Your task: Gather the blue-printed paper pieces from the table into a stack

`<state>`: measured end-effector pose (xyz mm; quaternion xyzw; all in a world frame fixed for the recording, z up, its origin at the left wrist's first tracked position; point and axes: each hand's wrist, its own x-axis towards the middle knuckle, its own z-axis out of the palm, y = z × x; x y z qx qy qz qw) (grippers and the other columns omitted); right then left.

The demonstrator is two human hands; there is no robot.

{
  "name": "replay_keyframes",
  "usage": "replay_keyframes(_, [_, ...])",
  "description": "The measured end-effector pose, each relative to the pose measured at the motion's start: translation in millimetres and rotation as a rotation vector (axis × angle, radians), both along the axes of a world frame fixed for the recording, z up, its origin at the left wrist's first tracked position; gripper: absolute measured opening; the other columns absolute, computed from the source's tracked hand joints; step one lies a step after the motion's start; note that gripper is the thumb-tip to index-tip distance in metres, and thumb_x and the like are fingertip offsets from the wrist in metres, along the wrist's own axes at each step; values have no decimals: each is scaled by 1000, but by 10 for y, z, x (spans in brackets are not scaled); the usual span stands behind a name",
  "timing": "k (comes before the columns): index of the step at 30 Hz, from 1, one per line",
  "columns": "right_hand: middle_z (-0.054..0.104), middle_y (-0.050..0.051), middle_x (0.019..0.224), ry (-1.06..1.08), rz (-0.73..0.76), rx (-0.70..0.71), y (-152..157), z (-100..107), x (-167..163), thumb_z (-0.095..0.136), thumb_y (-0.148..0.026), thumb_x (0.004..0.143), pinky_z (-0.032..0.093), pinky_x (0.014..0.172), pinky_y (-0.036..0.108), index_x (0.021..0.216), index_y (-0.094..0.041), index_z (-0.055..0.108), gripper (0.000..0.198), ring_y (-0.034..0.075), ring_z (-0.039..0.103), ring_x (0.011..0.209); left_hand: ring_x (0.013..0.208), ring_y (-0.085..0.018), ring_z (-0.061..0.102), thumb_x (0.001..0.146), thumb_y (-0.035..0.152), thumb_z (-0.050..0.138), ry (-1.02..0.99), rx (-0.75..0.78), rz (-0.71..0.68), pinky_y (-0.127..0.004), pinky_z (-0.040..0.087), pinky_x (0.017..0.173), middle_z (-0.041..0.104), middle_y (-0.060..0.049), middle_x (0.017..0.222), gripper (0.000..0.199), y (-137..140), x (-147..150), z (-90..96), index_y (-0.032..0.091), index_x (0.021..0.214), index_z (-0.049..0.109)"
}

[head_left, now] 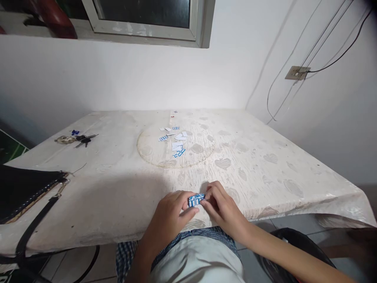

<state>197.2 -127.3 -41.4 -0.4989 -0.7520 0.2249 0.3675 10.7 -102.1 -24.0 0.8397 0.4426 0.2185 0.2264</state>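
Between my two hands, close to the table's front edge, is a small blue-and-white box-shaped piece (196, 201) with a striped pattern; its exact kind is too small to tell. My left hand (176, 210) grips its left end between thumb and fingers. At its right end, the fingers and thumb of my right hand (220, 204) pinch it. Farther back lie several white paper scraps (177, 146), and among them are blue-printed cut pieces (179, 153) and another striped piece (163, 138).
A patterned cloth covers the table (265, 181). At the left lie keys (84, 140) and a black bag (26, 190) whose strap hangs over the edge. Behind stands a white wall with a window (144, 15) and a socket (297, 73). A black bin (294, 251) is below right.
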Motion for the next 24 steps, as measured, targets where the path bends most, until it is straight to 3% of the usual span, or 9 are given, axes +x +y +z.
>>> replay_keyframes(3, [51,3,86,-3,49,-40,26,-10,18,45,-18,88,41,59,27,113,-21,38,26,14,49,64,74,-14,52,89,24,45,8,30,2,-25,38,65,55,1,79,16,-5,3,-17,23,96,58])
replay_keyframes(5, [54,3,87,-3,137,-51,52,16,27,44,-16,89,43,64,27,119,-22,39,31,14,53,70,78,-14,52,89,23,45,4,41,0,-24,39,67,54,0,85,16,-11,-1,-24,23,97,58])
replay_keyframes(9, [56,4,96,61,225,-21,78,77,20,39,-14,91,44,76,29,104,-24,54,23,16,55,89,82,-14,53,90,21,43,-31,29,-17,-23,40,69,54,-1,90,16,-27,-7,-8,22,96,58])
replay_keyframes(13, [56,4,95,67,205,-41,92,78,4,42,-13,89,44,73,29,103,-24,55,22,16,54,84,79,-15,51,90,18,40,1,50,-18,-25,38,68,55,-1,86,17,-38,5,12,21,91,56])
replay_keyframes(18, [58,2,94,48,166,-103,121,47,-12,48,-12,86,42,61,27,102,-23,54,20,12,49,63,79,-17,49,90,17,36,137,148,-25,-28,37,68,54,-2,84,19,-46,41,8,20,91,55])
replay_keyframes(24, [57,4,101,63,237,-115,176,171,60,57,-23,84,45,70,29,113,-25,50,30,16,54,82,80,-19,49,92,17,32,218,196,-30,-31,37,69,55,-3,87,20,-68,61,-1,19,91,52])
